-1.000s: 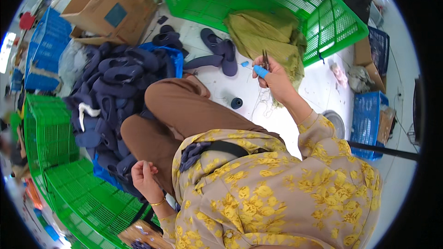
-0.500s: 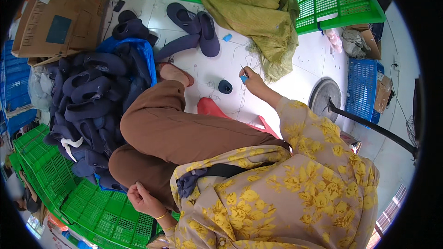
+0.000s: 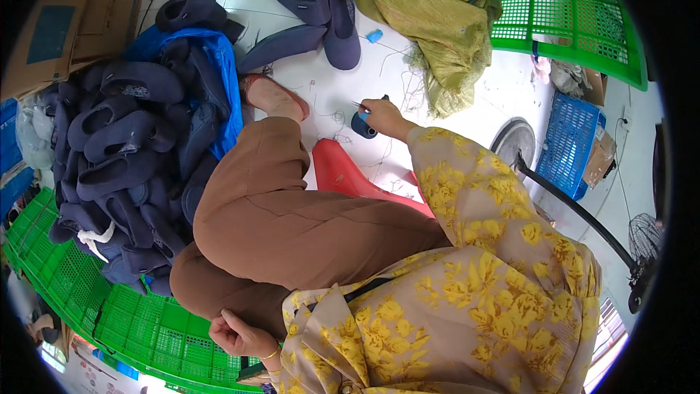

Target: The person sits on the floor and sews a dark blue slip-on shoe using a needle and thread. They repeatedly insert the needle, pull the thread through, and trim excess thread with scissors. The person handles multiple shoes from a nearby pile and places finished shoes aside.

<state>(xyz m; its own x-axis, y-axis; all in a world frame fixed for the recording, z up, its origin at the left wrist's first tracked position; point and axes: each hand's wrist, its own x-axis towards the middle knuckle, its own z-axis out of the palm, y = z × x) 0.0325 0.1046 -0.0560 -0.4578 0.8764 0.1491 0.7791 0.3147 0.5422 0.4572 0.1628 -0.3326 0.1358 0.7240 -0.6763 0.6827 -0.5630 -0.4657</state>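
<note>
My right hand [image 3: 390,120] is closed on a small pointed tool [image 3: 362,111] with a blue part; its exact kind is too small to make out. It is right at a spool of dark thread [image 3: 359,128] standing on the white floor, partly covering it. My left hand [image 3: 237,337] rests by my knee, its thumb against curled fingers; whatever they may pinch does not show. To my left, a large heap of dark navy slip-on shoes [image 3: 120,131] spills from a blue plastic bag [image 3: 232,95]. More navy shoes [image 3: 341,33] lie on the floor ahead.
An olive woven sack [image 3: 430,7] lies ahead, beside a green plastic crate [image 3: 561,7]. A red plastic stool [image 3: 343,168] sits near my legs. At right stand a black pole [image 3: 576,208] on a round base and a blue crate [image 3: 565,135]. Loose threads litter the floor.
My right hand has moved left and nearer, with the tool, to the thread spool. My left hand has barely moved. The whole view has shifted slightly.
</note>
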